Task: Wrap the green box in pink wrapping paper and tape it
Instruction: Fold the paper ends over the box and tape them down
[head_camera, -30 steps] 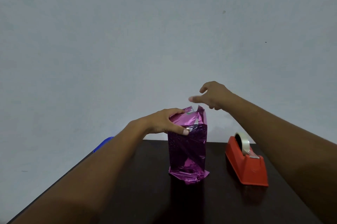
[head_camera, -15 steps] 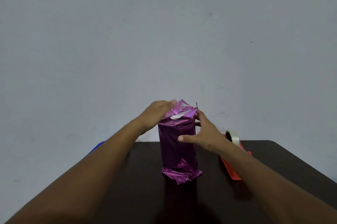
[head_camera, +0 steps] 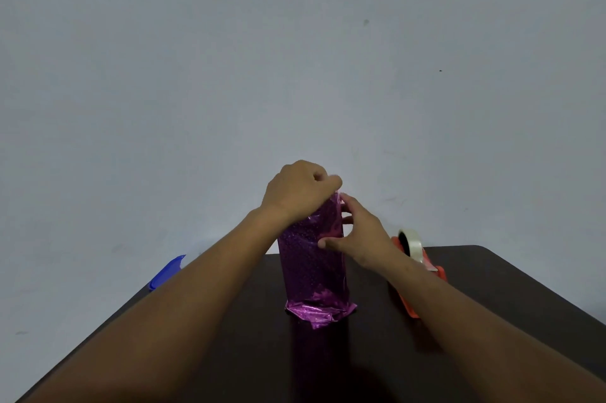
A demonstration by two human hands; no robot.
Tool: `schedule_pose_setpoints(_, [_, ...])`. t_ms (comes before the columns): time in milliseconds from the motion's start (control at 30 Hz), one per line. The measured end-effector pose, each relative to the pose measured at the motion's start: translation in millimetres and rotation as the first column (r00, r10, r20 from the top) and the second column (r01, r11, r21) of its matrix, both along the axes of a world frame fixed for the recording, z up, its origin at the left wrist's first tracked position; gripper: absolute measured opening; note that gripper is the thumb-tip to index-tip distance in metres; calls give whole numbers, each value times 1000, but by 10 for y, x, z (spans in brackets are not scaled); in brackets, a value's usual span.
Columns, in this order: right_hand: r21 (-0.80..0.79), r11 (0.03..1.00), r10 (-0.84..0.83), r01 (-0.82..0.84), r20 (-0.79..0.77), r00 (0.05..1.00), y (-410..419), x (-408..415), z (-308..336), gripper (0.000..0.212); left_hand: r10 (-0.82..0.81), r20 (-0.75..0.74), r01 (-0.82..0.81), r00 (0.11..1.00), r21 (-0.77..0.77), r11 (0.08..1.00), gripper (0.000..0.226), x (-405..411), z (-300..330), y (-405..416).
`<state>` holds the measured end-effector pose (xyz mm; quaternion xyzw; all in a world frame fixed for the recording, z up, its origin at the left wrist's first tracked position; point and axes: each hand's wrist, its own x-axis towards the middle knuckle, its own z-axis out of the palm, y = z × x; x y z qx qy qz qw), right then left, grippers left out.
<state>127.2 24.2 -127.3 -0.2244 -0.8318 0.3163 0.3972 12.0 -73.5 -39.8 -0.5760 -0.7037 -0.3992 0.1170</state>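
Note:
The box stands upright on the dark table (head_camera: 492,297), fully covered in shiny pink wrapping paper (head_camera: 311,265); no green shows. Crumpled paper flares out at its base. My left hand (head_camera: 300,189) lies over the top of the box with fingers curled down onto the folded paper. My right hand (head_camera: 355,233) holds the upper right side, thumb on the front face and fingers round the right edge. The top folds are hidden under my left hand.
An orange tape dispenser (head_camera: 423,274) with a roll of clear tape stands right of the box, partly behind my right forearm. A blue object (head_camera: 165,273) pokes out past the table's left edge. A plain wall rises behind.
My right hand came down from above to the box's right side. My left hand has moved over the top, pressing the raised paper folds flat.

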Motion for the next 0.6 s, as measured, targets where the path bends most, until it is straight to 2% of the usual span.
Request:
schedule_pose_setpoints(33, [-3,1000,0,0,1,1000,-9,1,5,95,12,-9,-13,1000,-14,1000,40,30,27,-11])
schedule_pose_setpoints(133, [-5,1000,-18,18,5,1000,-10,-3,-1,88,49,-184,-81,982,-170,982,38,94,68,-49])
schedule_pose_setpoints(200, [-9,1000,-20,20,2,1000,-27,-2,6,87,21,-213,-54,977,-150,987,32,112,71,-58])
schedule_pose_setpoints(233, [-12,1000,-17,17,5,1000,-26,-1,3,89,-13,-167,-4,986,-100,995,30,121,57,-61])
schedule_pose_setpoints(300, [-13,1000,-1,1,8,1000,-20,22,0,92,-137,32,137,990,19,990,28,144,40,-51])
schedule_pose_setpoints(367, [-14,1000,15,-15,12,1000,-3,54,-3,93,-260,193,236,946,140,962,20,162,61,-73])
schedule_pose_setpoints(467, [-36,999,38,-36,36,999,29,90,7,91,-278,307,189,910,289,938,13,32,117,-83])
schedule_pose_setpoints(533, [-46,998,50,-48,46,998,25,111,18,89,-180,348,99,920,237,966,14,-189,80,-27])
schedule_pose_setpoints(600, [-12,999,36,-36,45,998,31,124,23,83,-105,387,75,916,91,993,19,-386,-31,31])
